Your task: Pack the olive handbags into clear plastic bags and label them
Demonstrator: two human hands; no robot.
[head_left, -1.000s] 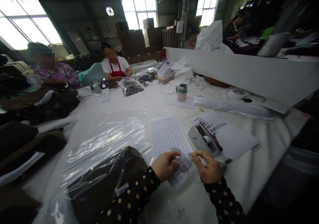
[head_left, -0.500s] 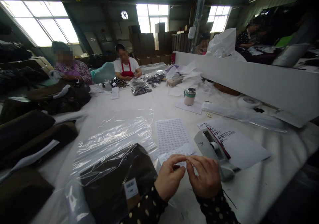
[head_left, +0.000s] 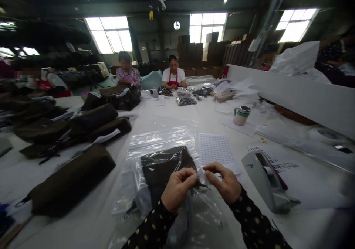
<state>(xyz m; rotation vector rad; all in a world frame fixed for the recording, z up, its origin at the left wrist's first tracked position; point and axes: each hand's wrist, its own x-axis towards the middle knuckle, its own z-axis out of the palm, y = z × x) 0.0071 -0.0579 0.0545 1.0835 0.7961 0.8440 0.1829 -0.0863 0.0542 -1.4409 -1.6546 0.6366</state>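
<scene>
White and small, a thin piece [head_left: 201, 173] is held between the fingertips of a worker in polka-dot sleeves [head_left: 154, 225] at a broad, white-covered table [head_left: 155, 114]. The left hand [head_left: 175, 190] has its thumb and forefinger pinched together on the piece's left side, while the right hand [head_left: 225, 185] clamps its right side between thumb and forefinger. The piece is raised just above the right edge of a dark fabric item [head_left: 168, 162], which lies under clear plastic [head_left: 163, 135] on the near part of the table. Just beyond the hands rests a sheet [head_left: 216, 149] printed with rows of small marks; to the right, a grey tape dispenser [head_left: 259, 180] sits partly over a handwritten paper [head_left: 307, 182]. Farther back, a pink mug [head_left: 240, 118] with a green handle and metallic lid stands upright on another paper [head_left: 249, 129]. Dark fabric goods [head_left: 74, 180] with white strips are spread across the left side. At the far side, a person in a red apron [head_left: 173, 79] sits near clear bags [head_left: 186, 98] of small dark pieces, beside another person in a floral top [head_left: 129, 75].
</scene>
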